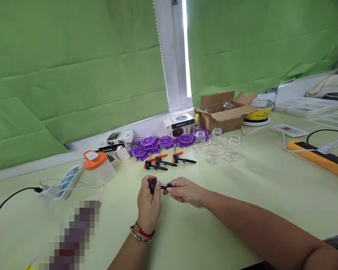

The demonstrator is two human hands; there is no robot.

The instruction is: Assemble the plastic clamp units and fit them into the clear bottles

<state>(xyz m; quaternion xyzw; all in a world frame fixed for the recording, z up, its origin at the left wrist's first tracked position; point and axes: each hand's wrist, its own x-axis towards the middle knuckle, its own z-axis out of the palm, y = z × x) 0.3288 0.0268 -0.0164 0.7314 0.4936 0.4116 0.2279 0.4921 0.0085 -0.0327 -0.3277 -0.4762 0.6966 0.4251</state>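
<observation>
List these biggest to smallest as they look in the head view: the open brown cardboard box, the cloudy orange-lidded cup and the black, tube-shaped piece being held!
1. Cardboard box
2. Orange-lidded cup
3. Black, tube-shaped piece, partly hidden

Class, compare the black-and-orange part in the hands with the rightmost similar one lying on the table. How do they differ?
The held part is gripped by the left hand and right hand, while the rightmost part lies on the table untouched. The held part is partly hidden; the rightmost part shows its black stem openly. Both have a black head and some orange.
</observation>
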